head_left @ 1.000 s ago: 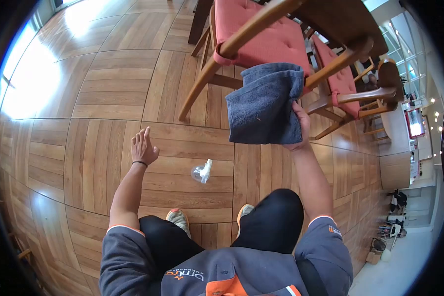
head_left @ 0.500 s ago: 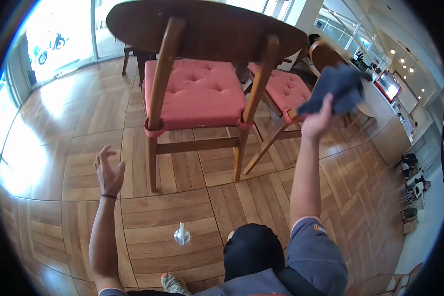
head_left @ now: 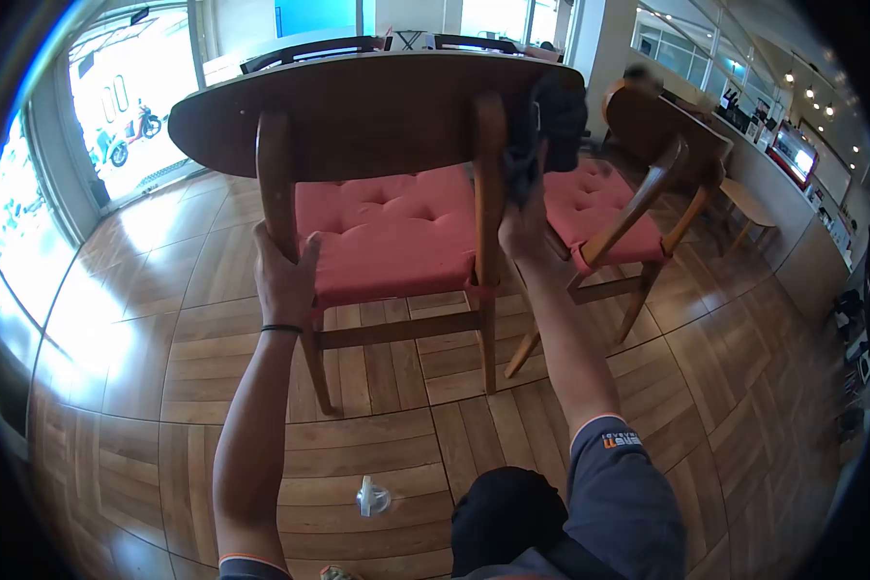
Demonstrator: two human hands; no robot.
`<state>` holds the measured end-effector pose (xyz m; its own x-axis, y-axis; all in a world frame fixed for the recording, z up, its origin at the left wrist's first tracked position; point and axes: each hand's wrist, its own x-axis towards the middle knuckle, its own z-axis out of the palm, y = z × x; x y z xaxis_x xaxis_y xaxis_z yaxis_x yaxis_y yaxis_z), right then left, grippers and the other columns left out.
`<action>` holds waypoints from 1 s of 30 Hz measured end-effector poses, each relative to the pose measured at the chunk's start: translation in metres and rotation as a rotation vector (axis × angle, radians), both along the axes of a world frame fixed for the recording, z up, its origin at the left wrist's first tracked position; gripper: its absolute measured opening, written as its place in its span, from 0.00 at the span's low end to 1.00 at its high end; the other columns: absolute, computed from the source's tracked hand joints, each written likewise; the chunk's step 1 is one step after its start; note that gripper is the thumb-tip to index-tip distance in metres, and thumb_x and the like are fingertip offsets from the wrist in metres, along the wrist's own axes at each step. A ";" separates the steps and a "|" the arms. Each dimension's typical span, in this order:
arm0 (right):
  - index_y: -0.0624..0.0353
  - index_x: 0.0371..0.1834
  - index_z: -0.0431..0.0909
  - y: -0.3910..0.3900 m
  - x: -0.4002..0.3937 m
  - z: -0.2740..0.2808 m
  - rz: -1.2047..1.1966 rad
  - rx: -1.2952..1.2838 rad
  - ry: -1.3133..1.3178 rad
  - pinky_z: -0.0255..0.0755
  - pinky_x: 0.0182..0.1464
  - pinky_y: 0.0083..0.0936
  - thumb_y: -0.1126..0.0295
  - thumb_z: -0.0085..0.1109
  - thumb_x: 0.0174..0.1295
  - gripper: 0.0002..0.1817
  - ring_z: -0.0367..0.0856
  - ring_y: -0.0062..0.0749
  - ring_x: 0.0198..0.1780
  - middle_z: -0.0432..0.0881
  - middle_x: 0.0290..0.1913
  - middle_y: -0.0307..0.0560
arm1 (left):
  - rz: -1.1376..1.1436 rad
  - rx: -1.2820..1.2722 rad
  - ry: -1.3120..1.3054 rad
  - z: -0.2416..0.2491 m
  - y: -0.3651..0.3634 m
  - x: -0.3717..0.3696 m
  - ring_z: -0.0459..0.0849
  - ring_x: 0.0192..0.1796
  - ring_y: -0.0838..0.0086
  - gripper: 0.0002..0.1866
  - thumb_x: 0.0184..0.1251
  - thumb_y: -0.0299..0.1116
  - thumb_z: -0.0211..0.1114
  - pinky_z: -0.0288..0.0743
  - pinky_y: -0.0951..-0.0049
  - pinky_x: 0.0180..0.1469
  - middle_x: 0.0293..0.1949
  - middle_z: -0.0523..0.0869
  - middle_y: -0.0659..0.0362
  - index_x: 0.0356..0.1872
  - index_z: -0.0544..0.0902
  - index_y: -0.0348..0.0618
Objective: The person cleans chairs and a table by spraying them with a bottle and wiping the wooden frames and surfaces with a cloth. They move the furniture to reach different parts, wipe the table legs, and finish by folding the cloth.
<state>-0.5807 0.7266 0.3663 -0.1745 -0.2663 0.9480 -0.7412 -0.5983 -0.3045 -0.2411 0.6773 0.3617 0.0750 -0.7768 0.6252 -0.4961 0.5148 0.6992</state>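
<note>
A wooden chair with a dark curved backrest point(head_left: 377, 116) and a pink tufted cushion point(head_left: 387, 232) stands in front of me. My left hand point(head_left: 285, 275) is wrapped round its left rear post, beside the cushion. My right hand point(head_left: 524, 227) holds a dark cloth point(head_left: 551, 126) at the right end of the backrest, near the right post. The cloth hides part of the backrest, and it covers some of my fingers.
A second chair with a pink cushion point(head_left: 599, 208) stands close on the right. A small clear plastic object point(head_left: 372, 497) lies on the wooden floor point(head_left: 358, 454) near my knee. A counter point(head_left: 802, 232) runs along the far right.
My left hand has moved up and right onto the chair's left post. My right hand has brought the cloth leftward to the backrest. The view has shifted, with more of the background showing.
</note>
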 end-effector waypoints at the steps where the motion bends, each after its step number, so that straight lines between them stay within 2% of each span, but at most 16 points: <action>1: 0.55 0.80 0.57 -0.002 -0.008 -0.002 -0.068 0.006 0.084 0.29 0.80 0.57 0.71 0.49 0.61 0.39 0.37 0.59 0.84 0.47 0.83 0.63 | -0.008 -0.041 0.019 -0.006 -0.005 -0.001 0.84 0.44 0.46 0.27 0.65 0.41 0.71 0.74 0.49 0.45 0.38 0.83 0.44 0.57 0.68 0.41; 3: 0.53 0.80 0.58 -0.003 -0.008 0.017 -0.187 -0.033 0.176 0.29 0.79 0.58 0.71 0.49 0.61 0.39 0.38 0.58 0.84 0.48 0.82 0.63 | -0.021 -0.123 0.058 -0.013 -0.014 0.000 0.85 0.39 0.42 0.24 0.67 0.39 0.69 0.74 0.48 0.43 0.34 0.84 0.42 0.54 0.67 0.41; 5: 0.49 0.80 0.59 0.000 0.002 0.067 -0.283 -0.114 0.187 0.29 0.79 0.59 0.71 0.49 0.61 0.38 0.39 0.58 0.84 0.50 0.82 0.62 | -0.002 -0.130 0.040 -0.015 -0.016 0.000 0.85 0.39 0.43 0.23 0.68 0.38 0.69 0.75 0.49 0.42 0.34 0.85 0.43 0.54 0.67 0.41; 7: 0.43 0.79 0.62 0.006 0.007 0.109 -0.428 -0.188 0.309 0.27 0.78 0.61 0.69 0.50 0.63 0.36 0.39 0.57 0.84 0.50 0.83 0.57 | -0.011 -0.113 0.033 -0.014 -0.012 0.001 0.86 0.39 0.44 0.22 0.68 0.37 0.68 0.75 0.50 0.41 0.34 0.85 0.43 0.54 0.67 0.40; 10: 0.39 0.77 0.65 0.017 0.007 0.152 -0.458 -0.132 0.495 0.26 0.78 0.63 0.67 0.50 0.64 0.34 0.39 0.54 0.84 0.48 0.84 0.52 | -0.040 -0.100 0.052 -0.009 -0.010 0.000 0.86 0.40 0.45 0.22 0.68 0.36 0.68 0.75 0.51 0.42 0.34 0.85 0.43 0.53 0.67 0.40; 13: 0.40 0.80 0.59 0.027 0.013 0.151 -0.550 -0.015 0.479 0.38 0.78 0.63 0.55 0.64 0.65 0.40 0.39 0.59 0.83 0.45 0.84 0.53 | -0.050 -0.115 0.068 -0.013 -0.013 0.000 0.86 0.39 0.46 0.21 0.68 0.35 0.68 0.76 0.52 0.41 0.34 0.85 0.44 0.53 0.67 0.40; 16: 0.46 0.76 0.66 0.016 0.015 0.097 -0.281 -0.098 0.238 0.30 0.78 0.64 0.65 0.50 0.67 0.31 0.43 0.54 0.83 0.50 0.83 0.49 | -0.104 -0.124 0.114 -0.014 -0.012 0.000 0.85 0.39 0.45 0.21 0.68 0.36 0.67 0.75 0.52 0.42 0.35 0.85 0.43 0.53 0.68 0.40; 18: 0.54 0.75 0.66 0.018 0.020 0.059 -0.130 -0.048 0.091 0.38 0.79 0.57 0.67 0.48 0.69 0.29 0.51 0.55 0.81 0.59 0.80 0.54 | -0.099 -0.110 0.094 -0.014 -0.014 0.002 0.85 0.39 0.44 0.21 0.69 0.36 0.67 0.75 0.51 0.42 0.35 0.85 0.42 0.54 0.68 0.40; 20: 0.60 0.74 0.67 0.038 0.040 0.033 0.221 0.096 -0.243 0.48 0.78 0.46 0.70 0.48 0.71 0.27 0.61 0.57 0.77 0.66 0.75 0.59 | -0.107 -0.061 0.099 -0.014 -0.014 0.002 0.85 0.41 0.44 0.22 0.68 0.37 0.67 0.75 0.51 0.43 0.36 0.84 0.41 0.55 0.68 0.39; 22: 0.58 0.73 0.68 0.028 0.038 0.022 0.006 -0.090 0.093 0.55 0.75 0.43 0.70 0.50 0.69 0.28 0.65 0.59 0.73 0.69 0.71 0.62 | -0.126 0.018 0.113 -0.010 -0.012 0.002 0.85 0.43 0.44 0.25 0.67 0.39 0.68 0.75 0.51 0.47 0.39 0.84 0.39 0.55 0.67 0.37; 24: 0.54 0.73 0.70 0.033 0.057 0.034 -0.223 -0.133 0.293 0.61 0.71 0.44 0.71 0.54 0.65 0.29 0.70 0.62 0.68 0.72 0.68 0.65 | -0.112 -0.054 0.117 -0.014 -0.015 0.000 0.84 0.41 0.43 0.23 0.69 0.37 0.67 0.74 0.50 0.43 0.37 0.84 0.41 0.56 0.67 0.40; 25: 0.52 0.72 0.70 0.044 0.078 0.052 -0.351 -0.077 0.321 0.64 0.69 0.47 0.71 0.56 0.63 0.30 0.72 0.63 0.66 0.73 0.66 0.66 | -0.110 -0.088 0.110 -0.017 -0.017 0.000 0.84 0.40 0.42 0.22 0.69 0.36 0.66 0.73 0.49 0.42 0.36 0.84 0.41 0.56 0.67 0.41; 28: 0.49 0.73 0.71 0.024 0.084 0.084 -0.566 -0.233 0.395 0.69 0.65 0.48 0.71 0.58 0.60 0.33 0.74 0.64 0.62 0.74 0.63 0.66 | -0.110 -0.062 0.111 -0.013 -0.011 -0.001 0.84 0.40 0.42 0.22 0.69 0.36 0.66 0.73 0.48 0.43 0.36 0.84 0.41 0.57 0.67 0.41; 30: 0.49 0.72 0.71 0.022 0.093 0.108 -0.616 -0.220 0.389 0.71 0.63 0.47 0.72 0.58 0.59 0.33 0.75 0.63 0.61 0.75 0.63 0.65 | -0.118 -0.071 0.132 -0.017 -0.015 -0.001 0.83 0.40 0.42 0.22 0.69 0.36 0.66 0.73 0.48 0.43 0.37 0.84 0.41 0.57 0.67 0.41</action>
